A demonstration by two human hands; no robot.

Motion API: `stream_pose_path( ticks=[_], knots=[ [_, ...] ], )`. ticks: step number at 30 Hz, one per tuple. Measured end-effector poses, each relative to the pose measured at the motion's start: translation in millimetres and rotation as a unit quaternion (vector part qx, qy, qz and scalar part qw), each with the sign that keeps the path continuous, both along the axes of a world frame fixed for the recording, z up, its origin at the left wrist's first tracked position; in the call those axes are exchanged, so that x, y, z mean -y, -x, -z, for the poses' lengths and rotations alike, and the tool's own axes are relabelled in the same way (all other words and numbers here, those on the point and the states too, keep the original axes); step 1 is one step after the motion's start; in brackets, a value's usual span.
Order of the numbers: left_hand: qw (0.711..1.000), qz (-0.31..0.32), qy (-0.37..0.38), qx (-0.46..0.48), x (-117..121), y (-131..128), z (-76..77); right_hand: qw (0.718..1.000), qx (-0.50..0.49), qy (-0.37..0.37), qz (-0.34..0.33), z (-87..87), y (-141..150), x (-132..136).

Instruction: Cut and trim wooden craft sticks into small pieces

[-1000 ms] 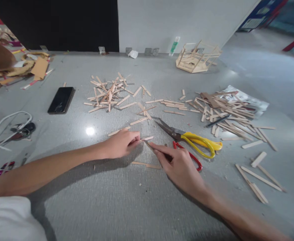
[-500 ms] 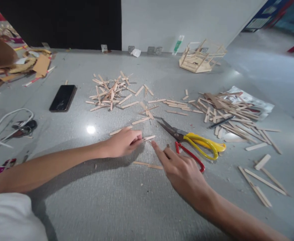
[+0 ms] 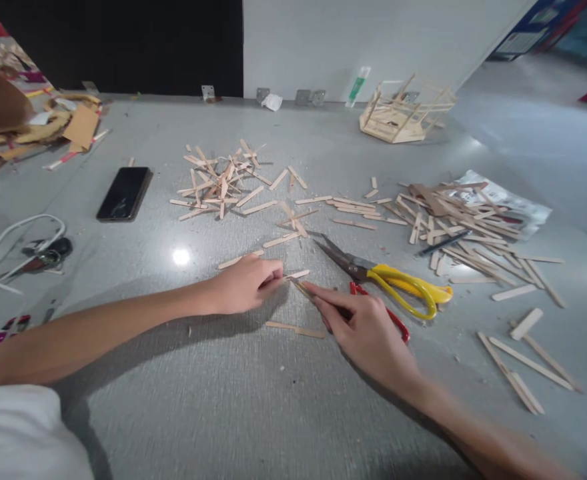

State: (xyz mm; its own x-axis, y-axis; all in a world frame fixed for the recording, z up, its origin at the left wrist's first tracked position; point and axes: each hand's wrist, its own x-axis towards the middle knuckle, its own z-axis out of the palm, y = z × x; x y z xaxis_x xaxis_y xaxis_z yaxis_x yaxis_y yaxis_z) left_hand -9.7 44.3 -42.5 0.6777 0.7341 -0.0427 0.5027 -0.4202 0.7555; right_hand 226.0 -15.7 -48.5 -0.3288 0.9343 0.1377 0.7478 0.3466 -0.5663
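Your left hand (image 3: 248, 283) pinches craft stick (image 3: 301, 274), your right hand (image 3: 366, 327) slim tool (image 3: 303, 291). Yellow-handled scissors (image 3: 363, 268) just beyond, red handle (image 3: 400, 327) partly hidden; plastic bag (image 3: 536, 213) farther right, contents unclear.

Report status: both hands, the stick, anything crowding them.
Left hand pinching wooden stick. Right hand gripping slim tool at stick. Yellow-handled scissors close beside right hand.

On the head of the person (image 3: 21, 433) before me, one camera looks forward and down, fairly near, over the bare left hand (image 3: 246, 283), bare right hand (image 3: 371, 330) and grey, textured tabletop (image 3: 223, 407).
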Motion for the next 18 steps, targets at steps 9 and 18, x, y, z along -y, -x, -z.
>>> stream_pose_path(
  ticks=[9, 18],
  knots=[
    [0.999, -0.004, 0.034, 0.001, -1, 1, 0.8, 0.926, 0.277, -0.232, -0.107, 3.5, -8, 11],
    [0.999, -0.007, 0.027, 0.019, -2, 2, -0.3, 0.988, 0.089, -0.103, -0.069, 4.7, -3, 5]
  ],
)
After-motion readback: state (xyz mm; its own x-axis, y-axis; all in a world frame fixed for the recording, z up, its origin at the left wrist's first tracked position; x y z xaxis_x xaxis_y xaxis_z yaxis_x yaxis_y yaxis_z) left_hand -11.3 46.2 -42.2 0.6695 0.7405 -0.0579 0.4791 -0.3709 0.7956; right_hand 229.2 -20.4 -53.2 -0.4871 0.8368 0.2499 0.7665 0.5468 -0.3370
